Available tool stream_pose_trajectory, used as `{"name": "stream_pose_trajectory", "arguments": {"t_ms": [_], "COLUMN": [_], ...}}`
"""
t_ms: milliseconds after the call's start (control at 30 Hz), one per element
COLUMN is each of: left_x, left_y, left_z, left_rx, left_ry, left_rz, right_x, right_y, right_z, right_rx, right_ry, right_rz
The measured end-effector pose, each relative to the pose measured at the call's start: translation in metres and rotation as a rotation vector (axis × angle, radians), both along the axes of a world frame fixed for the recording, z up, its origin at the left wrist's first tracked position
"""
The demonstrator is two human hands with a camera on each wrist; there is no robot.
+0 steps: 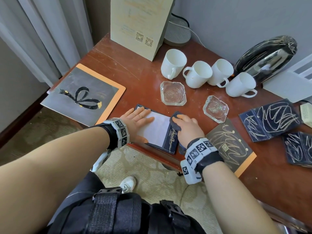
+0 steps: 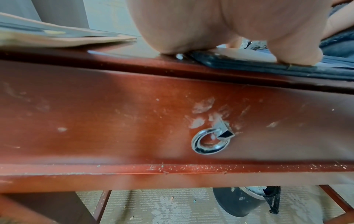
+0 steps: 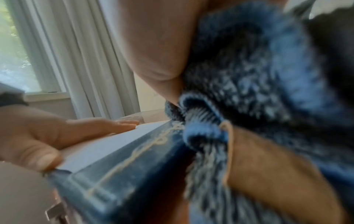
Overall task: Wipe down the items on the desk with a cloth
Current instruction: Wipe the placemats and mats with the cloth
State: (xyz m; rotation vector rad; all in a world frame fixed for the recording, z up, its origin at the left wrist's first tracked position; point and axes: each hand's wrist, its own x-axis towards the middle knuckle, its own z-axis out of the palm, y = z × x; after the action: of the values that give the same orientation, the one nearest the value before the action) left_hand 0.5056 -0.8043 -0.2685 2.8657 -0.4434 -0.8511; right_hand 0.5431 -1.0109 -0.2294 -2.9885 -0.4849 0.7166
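A dark blue notepad holder (image 1: 169, 141) with a white paper pad (image 1: 155, 127) lies at the desk's front edge. My left hand (image 1: 138, 120) lies flat on the paper, fingers straight, thumb at the near edge (image 2: 298, 56). My right hand (image 1: 187, 126) grips a bunched blue cloth (image 1: 175, 121) and presses it on the holder's right side. The right wrist view shows the cloth (image 3: 258, 75) against the holder's blue cover (image 3: 118, 174), with my left hand (image 3: 63, 133) on the pad.
Several white mugs (image 1: 197, 74) and two glass ashtrays (image 1: 173, 93) stand behind the holder. Dark folders (image 1: 270, 119) lie at the right, a grey board (image 1: 82, 95) at the left, a paper bag (image 1: 140, 24) at the back. A drawer ring pull (image 2: 210, 141) hangs under the desk edge.
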Motion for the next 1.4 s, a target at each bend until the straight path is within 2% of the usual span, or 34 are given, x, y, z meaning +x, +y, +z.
{"name": "stream_pose_trajectory", "arguments": {"t_ms": [200,333,400,533,633,700,767,800,967,1100,1133,1267,1333,1400], "left_x": [0.000,0.001,0.000,0.001,0.001,0.001,0.001,0.001,0.002,0.002,0.002,0.002,0.001,0.002], "left_y": [0.000,0.000,-0.001,0.000,0.000,0.000,0.000,0.000,0.001,0.001,0.001,0.000,-0.001,-0.001], "left_z": [0.000,0.001,0.001,0.003,0.003,0.004,0.004,0.004,0.002,0.001,0.001,0.002,0.003,0.002], "left_rx": [0.001,0.001,0.005,0.002,-0.004,0.002,0.005,0.005,0.007,0.013,0.014,0.010,0.008,0.006], "left_ry": [0.011,0.017,0.023,0.027,0.028,0.033,0.035,0.035,0.041,0.038,0.036,0.037,0.044,0.047], "left_rz": [0.003,0.002,0.005,-0.005,-0.010,-0.014,-0.016,-0.015,-0.015,-0.020,-0.019,-0.012,-0.008,-0.006], "right_x": [-0.004,0.005,-0.004,-0.022,-0.016,-0.007,-0.004,-0.006,-0.042,-0.041,-0.035,-0.020,-0.029,-0.045], "right_y": [-0.019,-0.010,-0.005,-0.024,-0.041,-0.043,-0.036,-0.029,-0.011,-0.036,-0.039,-0.024,-0.011,-0.011], "right_z": [0.018,0.011,0.001,-0.006,0.007,0.014,0.012,0.010,-0.005,0.010,0.013,0.005,-0.004,-0.008], "right_rx": [-0.112,0.011,0.065,0.079,-0.051,-0.058,0.045,0.086,0.106,0.058,0.058,0.162,0.128,0.119], "right_ry": [0.139,-0.015,-0.036,0.070,0.190,0.112,-0.041,-0.064,0.006,0.206,0.204,-0.032,-0.011,-0.002], "right_rz": [0.059,0.006,-0.004,0.106,0.159,0.042,-0.081,-0.090,0.069,0.180,0.155,-0.062,-0.028,0.095]}}
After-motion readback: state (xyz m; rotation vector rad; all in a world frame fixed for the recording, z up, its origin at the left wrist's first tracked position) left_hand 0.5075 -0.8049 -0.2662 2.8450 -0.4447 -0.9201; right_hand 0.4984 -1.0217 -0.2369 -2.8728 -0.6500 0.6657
